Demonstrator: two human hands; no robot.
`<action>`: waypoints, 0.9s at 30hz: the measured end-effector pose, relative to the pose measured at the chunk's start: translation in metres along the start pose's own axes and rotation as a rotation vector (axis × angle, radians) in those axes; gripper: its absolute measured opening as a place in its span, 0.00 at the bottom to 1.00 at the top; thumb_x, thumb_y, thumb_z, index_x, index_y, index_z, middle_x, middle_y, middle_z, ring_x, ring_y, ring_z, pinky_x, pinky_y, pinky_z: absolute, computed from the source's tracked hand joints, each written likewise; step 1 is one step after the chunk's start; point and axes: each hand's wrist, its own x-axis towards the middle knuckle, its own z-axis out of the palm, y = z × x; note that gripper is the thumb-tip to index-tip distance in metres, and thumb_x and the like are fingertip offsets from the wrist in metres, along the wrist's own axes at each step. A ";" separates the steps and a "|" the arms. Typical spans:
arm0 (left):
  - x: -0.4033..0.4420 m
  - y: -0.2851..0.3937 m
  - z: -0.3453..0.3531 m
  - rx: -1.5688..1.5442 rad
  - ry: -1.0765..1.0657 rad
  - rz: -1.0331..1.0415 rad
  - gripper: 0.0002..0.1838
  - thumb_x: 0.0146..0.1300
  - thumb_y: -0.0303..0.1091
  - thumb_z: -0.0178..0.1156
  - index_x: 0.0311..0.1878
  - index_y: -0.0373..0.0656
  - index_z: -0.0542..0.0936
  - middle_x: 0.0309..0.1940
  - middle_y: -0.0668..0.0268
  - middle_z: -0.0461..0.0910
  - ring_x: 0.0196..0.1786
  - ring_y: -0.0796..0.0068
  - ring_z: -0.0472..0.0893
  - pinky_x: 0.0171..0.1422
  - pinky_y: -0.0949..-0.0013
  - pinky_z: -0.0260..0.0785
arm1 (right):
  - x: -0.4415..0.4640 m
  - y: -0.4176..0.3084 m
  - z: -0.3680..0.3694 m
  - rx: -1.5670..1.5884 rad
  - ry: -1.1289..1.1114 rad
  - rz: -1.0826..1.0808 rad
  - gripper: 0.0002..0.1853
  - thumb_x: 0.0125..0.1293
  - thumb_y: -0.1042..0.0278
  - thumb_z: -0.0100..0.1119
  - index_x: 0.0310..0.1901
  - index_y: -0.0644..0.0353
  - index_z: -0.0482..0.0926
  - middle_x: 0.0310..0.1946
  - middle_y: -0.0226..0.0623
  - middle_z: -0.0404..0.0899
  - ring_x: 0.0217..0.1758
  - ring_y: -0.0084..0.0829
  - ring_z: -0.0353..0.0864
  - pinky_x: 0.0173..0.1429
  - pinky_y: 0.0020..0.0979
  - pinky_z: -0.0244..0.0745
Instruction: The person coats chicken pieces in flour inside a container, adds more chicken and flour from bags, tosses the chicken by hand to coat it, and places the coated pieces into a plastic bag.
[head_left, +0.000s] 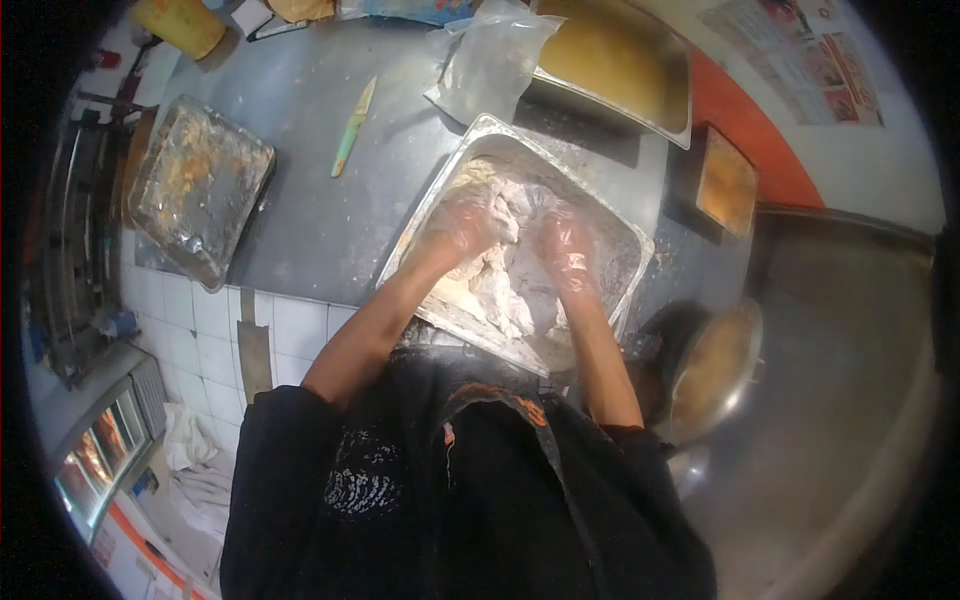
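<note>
A deep metal pan (625, 215) stands at the table's near edge, with grey-white flour and several flour-coated pieces (490, 295) inside. The pieces look like strips of meat, but their kind is unclear under the coating. My left hand (468, 226), in a clear plastic glove, is in the pan's left half, its fingers curled around some coated pieces. To its right, my right hand (566, 243), gloved the same way, reaches down into the flour. Its fingers are blurred and partly hidden, so I cannot make out a hold.
Behind the pan are a clear plastic bag (495, 65) and a deep metal container (690, 95) of yellowish liquid. A green-handled knife (350, 130) lies on the metal table (300, 215). At left is a smeared tray (200, 185); at right, a round metal bowl (718, 370).
</note>
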 end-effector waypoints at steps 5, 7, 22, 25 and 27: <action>-0.024 0.019 -0.045 0.086 -0.262 0.099 0.32 0.58 0.48 0.67 0.59 0.35 0.76 0.47 0.45 0.82 0.49 0.48 0.82 0.57 0.57 0.74 | 0.012 -0.031 -0.006 -0.266 -0.071 0.036 0.15 0.71 0.60 0.55 0.45 0.64 0.81 0.32 0.41 0.83 0.33 0.34 0.82 0.40 0.36 0.78; -0.022 -0.006 -0.011 0.216 -0.173 0.173 0.21 0.57 0.44 0.64 0.45 0.36 0.83 0.44 0.49 0.84 0.49 0.52 0.83 0.56 0.57 0.74 | 0.005 -0.029 -0.002 -0.071 0.015 -0.118 0.15 0.69 0.59 0.57 0.44 0.64 0.81 0.33 0.44 0.84 0.33 0.37 0.82 0.40 0.37 0.78; -0.044 -0.017 0.007 0.058 -0.071 0.067 0.37 0.56 0.47 0.66 0.62 0.28 0.71 0.38 0.45 0.83 0.45 0.49 0.82 0.53 0.55 0.75 | -0.022 0.033 -0.045 -0.203 -0.218 0.321 0.23 0.58 0.55 0.67 0.48 0.67 0.80 0.44 0.56 0.82 0.48 0.50 0.83 0.50 0.43 0.77; -0.047 -0.004 -0.014 -0.071 0.031 0.007 0.32 0.57 0.47 0.65 0.54 0.24 0.76 0.39 0.42 0.82 0.47 0.48 0.82 0.55 0.55 0.74 | -0.022 0.018 -0.055 -0.100 -0.251 0.363 0.22 0.58 0.56 0.66 0.46 0.67 0.81 0.42 0.54 0.83 0.46 0.47 0.84 0.49 0.42 0.77; -0.042 -0.008 -0.004 -0.175 0.163 -0.035 0.34 0.57 0.46 0.66 0.56 0.24 0.75 0.39 0.42 0.82 0.44 0.49 0.83 0.52 0.56 0.75 | -0.024 0.013 -0.058 -0.088 -0.262 0.343 0.21 0.58 0.56 0.66 0.44 0.67 0.82 0.40 0.52 0.84 0.43 0.45 0.84 0.47 0.41 0.78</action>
